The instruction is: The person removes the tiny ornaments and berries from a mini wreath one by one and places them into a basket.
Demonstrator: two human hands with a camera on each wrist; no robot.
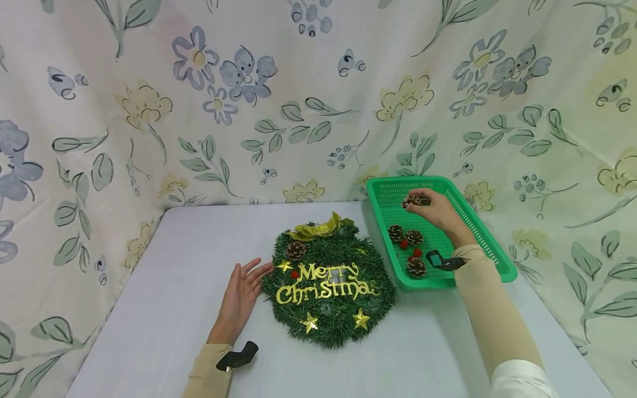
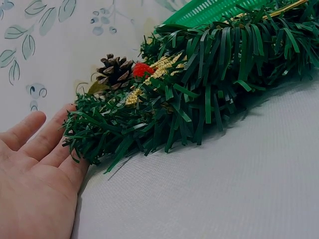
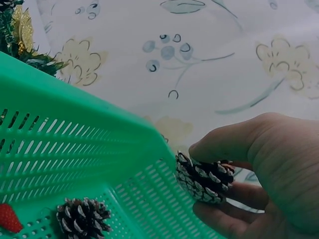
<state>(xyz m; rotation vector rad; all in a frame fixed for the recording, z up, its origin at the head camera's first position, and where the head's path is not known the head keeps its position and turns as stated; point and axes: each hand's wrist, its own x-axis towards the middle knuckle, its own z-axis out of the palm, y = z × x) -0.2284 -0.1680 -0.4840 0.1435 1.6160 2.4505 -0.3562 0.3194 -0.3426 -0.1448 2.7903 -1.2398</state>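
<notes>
A green wreath [image 1: 325, 315] with gold "Merry Christmas" lettering [image 1: 318, 282], gold stars and a gold bow [image 1: 318, 228] lies on the white table. One pine cone [image 1: 296, 251] and a red berry [image 1: 295, 274] sit on its upper left. Fingers of my left hand [image 1: 242, 296] extend against the wreath's left edge; in the left wrist view they touch the green strands [image 2: 99, 129]. Over the green basket [image 1: 505, 271], my right hand [image 1: 440, 211] pinches a pine cone [image 3: 204, 178] between thumb and fingers, raised above the basket floor.
Several pine cones, one of them near the front [image 1: 416, 267], lie in the basket along with red berries [image 1: 417, 252]. The basket stands right of the wreath, near the table's back edge. A floral curtain [image 1: 298, 110] hangs behind and at the sides.
</notes>
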